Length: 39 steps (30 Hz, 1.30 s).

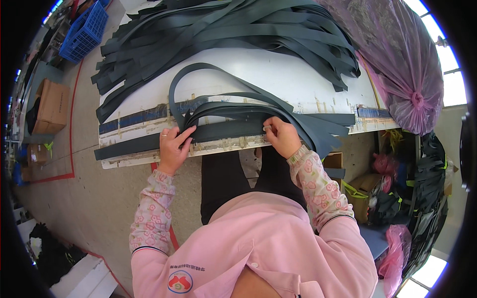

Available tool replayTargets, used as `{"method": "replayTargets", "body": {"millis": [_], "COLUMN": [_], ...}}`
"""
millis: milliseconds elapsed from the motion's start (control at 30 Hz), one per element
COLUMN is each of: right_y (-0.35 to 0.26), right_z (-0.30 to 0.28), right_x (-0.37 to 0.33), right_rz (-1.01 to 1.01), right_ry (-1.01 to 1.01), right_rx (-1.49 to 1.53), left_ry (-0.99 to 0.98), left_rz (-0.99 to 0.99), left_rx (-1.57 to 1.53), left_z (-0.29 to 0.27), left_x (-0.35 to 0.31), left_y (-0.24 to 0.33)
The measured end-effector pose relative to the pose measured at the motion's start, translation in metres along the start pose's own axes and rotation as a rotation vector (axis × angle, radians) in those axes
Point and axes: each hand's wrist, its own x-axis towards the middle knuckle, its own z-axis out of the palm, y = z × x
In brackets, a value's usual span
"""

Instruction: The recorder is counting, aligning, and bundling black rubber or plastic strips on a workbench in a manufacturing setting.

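Dark strip meets both hands, right pinching it, left unclear, heaped strips beyond.

I see bright, soft light; windows blown out, upper right; straight edges bow toward rim; corners black; centre fairly sharp.

From here I see a line of dark lettering above a round emblem on the pink shirt; the carton carries print too small to read
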Motion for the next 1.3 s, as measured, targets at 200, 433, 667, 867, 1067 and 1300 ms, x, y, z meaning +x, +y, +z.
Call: {"method": "replayTargets", "body": {"millis": [200,433,667,867,1067,1300], "right_y": [0.001,0.007,-0.04,-0.073,-0.096,-0.085], "right_z": [0.005,-0.009,0.038,0.092,0.126,0.105], "right_x": [0.001,0.01,-0.003,0.018,0.056,0.035], "right_rz": [-0.007,0.07,-0.177,-0.131,-0.33,-0.184], "right_ry": [0.01,-0.033,-0.196,-0.647,-0.233,-0.126], "right_rx": [-0.007,0.219,0.227,0.362,-0.015,0.223], "left_ry": [0.011,0.0,0.0,-0.004,-0.017,-0.007], "left_rz": [0.015,0.02,0.024,0.038,0.044,0.039], "left_rx": [0.0,-0.002,0.012,-0.037,0.028,0.04], "left_z": [-0.001,0.001,0.0,0.005,-0.004,0.005], "left_x": [0.0,0.005,-0.001,0.001,-0.004,0.011], "left_y": [-0.001,-0.002,-0.005,-0.003,-0.01,-0.001]}}
